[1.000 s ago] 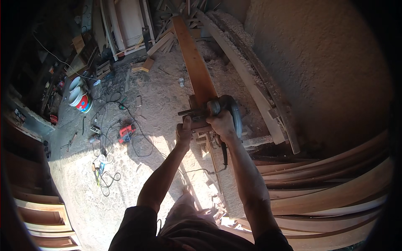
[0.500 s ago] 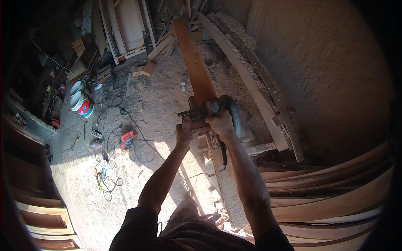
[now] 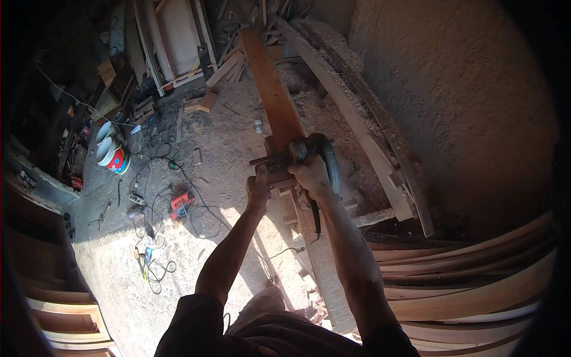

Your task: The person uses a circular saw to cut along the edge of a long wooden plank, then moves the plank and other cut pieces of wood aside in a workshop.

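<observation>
My right hand (image 3: 310, 177) is closed on the handle of a dark power tool (image 3: 329, 162), with a curved black part on its right and a cord trailing beneath. My left hand (image 3: 257, 185) grips the tool's left side at a reddish-brown piece (image 3: 277, 178), thumb on top. Under the tool lies a long orange-brown board (image 3: 269, 83), stretching away from me over a narrow sawdust-covered wooden support (image 3: 324, 279). The exact contact between tool and board is hidden by my hands and the tool body.
Pale beams with shavings (image 3: 351, 113) run along the right wall. Curved planks (image 3: 464, 285) lie lower right. Left, on the floor, are white buckets (image 3: 110, 149), a red power tool (image 3: 181, 204) and tangled cords. Scrap wood (image 3: 235, 68) and wooden frames (image 3: 178, 41) stand at the back.
The surroundings have shifted slightly downward in the picture as my view moved. Both hands keep their grip on the tool, which sits slightly further left in the picture.
</observation>
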`<state>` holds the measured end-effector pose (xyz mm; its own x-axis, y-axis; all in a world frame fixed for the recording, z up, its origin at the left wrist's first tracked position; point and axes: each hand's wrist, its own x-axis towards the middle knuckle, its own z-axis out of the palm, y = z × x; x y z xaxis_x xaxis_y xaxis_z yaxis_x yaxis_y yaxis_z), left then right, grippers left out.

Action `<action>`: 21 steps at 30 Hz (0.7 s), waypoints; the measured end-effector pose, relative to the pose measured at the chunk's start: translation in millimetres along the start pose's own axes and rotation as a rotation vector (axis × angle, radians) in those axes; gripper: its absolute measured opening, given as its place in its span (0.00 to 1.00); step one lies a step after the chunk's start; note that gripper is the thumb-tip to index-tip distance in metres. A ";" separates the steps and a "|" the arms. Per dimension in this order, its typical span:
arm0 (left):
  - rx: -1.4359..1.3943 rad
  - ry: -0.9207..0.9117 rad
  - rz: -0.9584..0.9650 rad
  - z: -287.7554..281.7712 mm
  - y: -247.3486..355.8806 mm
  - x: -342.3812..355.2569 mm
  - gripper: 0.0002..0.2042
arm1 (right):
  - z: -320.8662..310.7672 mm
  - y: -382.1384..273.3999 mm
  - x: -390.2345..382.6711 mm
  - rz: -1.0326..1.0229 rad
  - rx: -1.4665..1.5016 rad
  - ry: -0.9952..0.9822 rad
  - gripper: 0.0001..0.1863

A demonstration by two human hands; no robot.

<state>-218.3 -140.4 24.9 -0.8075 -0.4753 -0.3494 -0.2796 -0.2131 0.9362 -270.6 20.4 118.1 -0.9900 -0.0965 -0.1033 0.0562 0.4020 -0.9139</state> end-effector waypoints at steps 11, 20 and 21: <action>-0.006 0.016 0.007 3.5 11.1 25.8 0.32 | 13.2 1.9 32.0 0.012 0.064 0.003 0.08; -0.016 0.017 0.027 4.4 17.0 42.9 0.33 | 21.7 -1.5 51.9 0.050 0.087 -0.008 0.10; -0.013 0.022 0.017 4.6 17.6 44.5 0.33 | 22.4 -2.4 53.1 0.016 0.079 0.000 0.10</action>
<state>-261.6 -161.4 26.0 -0.8006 -0.4973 -0.3342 -0.2588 -0.2161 0.9415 -320.5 -6.0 106.1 -0.9888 -0.0909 -0.1182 0.0820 0.3306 -0.9402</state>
